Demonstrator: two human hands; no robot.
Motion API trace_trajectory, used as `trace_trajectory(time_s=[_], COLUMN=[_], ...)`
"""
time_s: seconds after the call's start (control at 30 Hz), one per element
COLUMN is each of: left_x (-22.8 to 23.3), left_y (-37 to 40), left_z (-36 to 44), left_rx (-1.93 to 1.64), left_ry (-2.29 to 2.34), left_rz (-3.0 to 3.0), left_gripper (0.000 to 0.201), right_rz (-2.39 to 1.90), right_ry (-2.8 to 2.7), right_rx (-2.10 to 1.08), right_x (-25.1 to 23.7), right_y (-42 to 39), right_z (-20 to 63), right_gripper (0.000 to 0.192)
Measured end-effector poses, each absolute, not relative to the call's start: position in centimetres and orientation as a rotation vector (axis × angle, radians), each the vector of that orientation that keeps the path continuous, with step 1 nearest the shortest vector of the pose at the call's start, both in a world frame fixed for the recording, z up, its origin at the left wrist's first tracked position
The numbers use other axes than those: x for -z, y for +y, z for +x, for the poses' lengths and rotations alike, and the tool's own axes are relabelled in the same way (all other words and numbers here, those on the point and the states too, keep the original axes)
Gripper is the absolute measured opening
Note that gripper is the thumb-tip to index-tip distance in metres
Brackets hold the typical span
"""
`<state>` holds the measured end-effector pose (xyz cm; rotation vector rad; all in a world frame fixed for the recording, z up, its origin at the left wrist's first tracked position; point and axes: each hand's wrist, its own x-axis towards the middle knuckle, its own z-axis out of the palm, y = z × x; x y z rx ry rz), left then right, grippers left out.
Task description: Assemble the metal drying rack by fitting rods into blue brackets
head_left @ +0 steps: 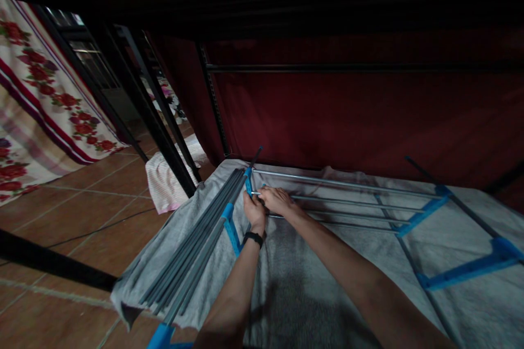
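Note:
A metal rack with grey rods (327, 199) and blue plastic connectors lies flat on a grey blanket (295, 283). My left hand (254, 211), a black band on its wrist, grips the blue connector (248, 181) at the rack's left end. My right hand (276, 199) lies right beside it, fingers closed round the end of one grey rod where it meets that connector. A bundle of loose grey rods (196, 245) rests to the left of my hands.
More blue connectors (421, 212) sit at the rack's right side. A dark red cloth (347, 114) hangs behind. Black metal frame bars (151, 120) stand at left on the tiled floor (82, 191). A floral sheet (41, 98) hangs far left.

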<state>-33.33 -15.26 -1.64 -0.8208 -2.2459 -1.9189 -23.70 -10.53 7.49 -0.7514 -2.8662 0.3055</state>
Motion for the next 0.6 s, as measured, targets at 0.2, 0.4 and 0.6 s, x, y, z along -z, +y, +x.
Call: trace_trajectory(time_s=[0.2,0.4,0.6], left_x=[1.8,1.3,0.2], left_y=[-15.2,-15.4,-15.7], left_z=[-33.3,-33.6,-33.7], left_rx=[1.868,1.823,1.846], left_ry=[-2.276,-2.316,-2.368], left_rz=[-0.816,-0.833,-0.903], left_gripper=[0.008,0.009,0.014], right_rz=[-0.729,-0.728,-0.575], right_ry=[-2.869,-2.847,-2.619], right_rx=[-0.329,-0.291,-0.106], right_x=[-7.6,-7.3,-6.7], right_y=[-10.2,-10.5,-12.3], right_z=[-23.7,-24.0,-21.9], right_gripper=[0.032,0.032,0.034])
